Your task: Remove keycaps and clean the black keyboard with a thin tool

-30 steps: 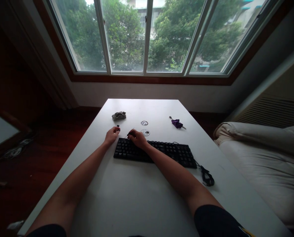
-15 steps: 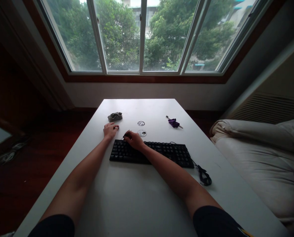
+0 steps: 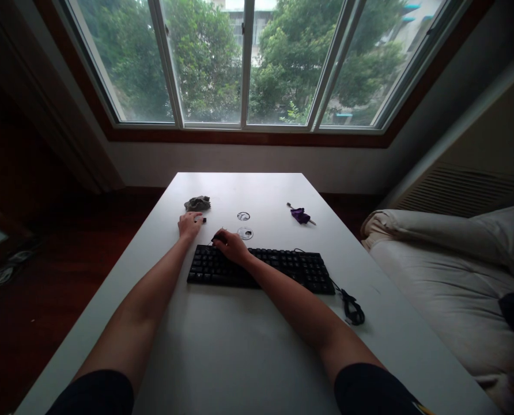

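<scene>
My left hand is on the table's left half, fingers parted, with a small black block right beside its fingertips. Over the upper left of a black keyboard rests my right hand, its fingers pinched on a small dark piece whose kind is too small to make out. A thin dark line shows by that piece. The right wrist and forearm cross the keyboard and cover part of its keys. Just beyond my left hand lies a crumpled grey cloth.
Two clear round discs lie past the keyboard. A purple cloth bundle with a thin stick through it is at the right. A coiled black cable sits by the keyboard's right end. The white table stands beside a pale sofa.
The left fingers have lifted and spread from the small black block, which now shows more clearly. My right hand keeps nearly the same place. The whole view has shifted slightly.
</scene>
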Available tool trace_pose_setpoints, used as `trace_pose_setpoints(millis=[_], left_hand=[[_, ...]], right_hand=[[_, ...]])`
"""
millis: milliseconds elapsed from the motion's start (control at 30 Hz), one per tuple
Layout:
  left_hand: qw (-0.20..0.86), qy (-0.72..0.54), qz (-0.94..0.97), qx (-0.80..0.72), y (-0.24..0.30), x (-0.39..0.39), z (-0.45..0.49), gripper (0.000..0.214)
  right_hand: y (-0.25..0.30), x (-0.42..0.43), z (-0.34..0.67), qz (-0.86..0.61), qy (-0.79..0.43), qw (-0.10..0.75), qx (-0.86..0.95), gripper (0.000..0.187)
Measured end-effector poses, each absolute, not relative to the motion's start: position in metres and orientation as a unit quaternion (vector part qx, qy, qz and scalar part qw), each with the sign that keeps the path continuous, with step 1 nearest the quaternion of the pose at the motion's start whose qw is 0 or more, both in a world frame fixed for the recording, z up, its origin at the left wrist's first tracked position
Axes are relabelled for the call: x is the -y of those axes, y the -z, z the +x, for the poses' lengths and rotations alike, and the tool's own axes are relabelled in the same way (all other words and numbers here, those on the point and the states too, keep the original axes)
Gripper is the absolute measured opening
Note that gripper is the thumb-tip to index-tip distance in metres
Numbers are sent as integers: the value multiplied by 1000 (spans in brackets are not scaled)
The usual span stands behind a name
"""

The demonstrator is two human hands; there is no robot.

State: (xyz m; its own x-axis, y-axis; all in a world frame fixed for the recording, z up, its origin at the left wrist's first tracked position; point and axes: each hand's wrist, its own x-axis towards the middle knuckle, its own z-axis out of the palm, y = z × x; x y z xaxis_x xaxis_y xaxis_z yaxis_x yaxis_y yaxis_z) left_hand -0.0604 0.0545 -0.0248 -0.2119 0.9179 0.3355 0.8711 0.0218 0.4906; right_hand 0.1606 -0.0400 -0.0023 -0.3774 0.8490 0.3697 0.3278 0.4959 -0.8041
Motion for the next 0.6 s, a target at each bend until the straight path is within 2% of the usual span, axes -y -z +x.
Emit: trace_pose_setpoints(millis=[200, 600], left_hand=[[-6, -354, 575, -737, 33, -33, -63, 30], [53, -320, 576, -751, 29, -25, -59, 35]], right_hand=[[3, 40, 160, -378, -328, 403, 766, 18], [0, 41, 162, -382, -322, 399, 769, 19]])
